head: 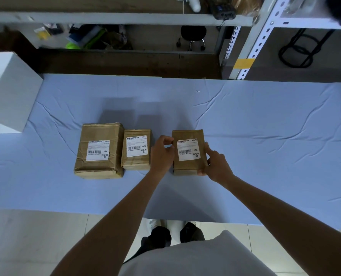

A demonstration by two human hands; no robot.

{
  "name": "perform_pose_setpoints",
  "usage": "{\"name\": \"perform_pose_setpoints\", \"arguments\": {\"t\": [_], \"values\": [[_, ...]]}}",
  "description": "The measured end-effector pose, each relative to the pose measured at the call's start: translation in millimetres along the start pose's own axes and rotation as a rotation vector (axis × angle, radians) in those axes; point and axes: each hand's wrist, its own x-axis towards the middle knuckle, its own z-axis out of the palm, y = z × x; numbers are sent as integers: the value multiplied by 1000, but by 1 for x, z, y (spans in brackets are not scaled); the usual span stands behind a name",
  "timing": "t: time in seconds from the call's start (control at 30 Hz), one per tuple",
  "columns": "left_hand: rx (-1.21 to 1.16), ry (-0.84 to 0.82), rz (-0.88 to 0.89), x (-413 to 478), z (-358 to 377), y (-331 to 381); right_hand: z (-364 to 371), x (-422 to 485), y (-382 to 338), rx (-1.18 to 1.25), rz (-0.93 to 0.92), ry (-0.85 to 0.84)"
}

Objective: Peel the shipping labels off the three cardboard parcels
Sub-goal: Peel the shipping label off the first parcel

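Three brown cardboard parcels lie in a row on the blue table cloth (265,120), each with a white shipping label on top. The large left parcel (100,150) carries its label (97,150). The small middle parcel (136,149) carries its label (136,146). My right hand (215,164) grips the right parcel (188,153) by its right side and lower corner. My left hand (162,154) sits at that parcel's upper left edge, thumb and fingers pinched together beside the corner of its label (188,150). All three labels look flat.
A white box (8,90) stands at the table's left end. Behind the table are metal shelving uprights (245,46), a black stool (193,34) and clutter on the floor. The table's near edge runs just above my feet.
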Motion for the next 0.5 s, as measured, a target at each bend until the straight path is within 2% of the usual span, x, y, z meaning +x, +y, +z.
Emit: {"name": "perform_pose_setpoints", "arguments": {"t": [0.27,0.5], "values": [[62,-3,101,-1,2,2,7,-2,0,57,22,25],[180,-1,95,2,4,10,8,-1,3,23,-8,31]]}}
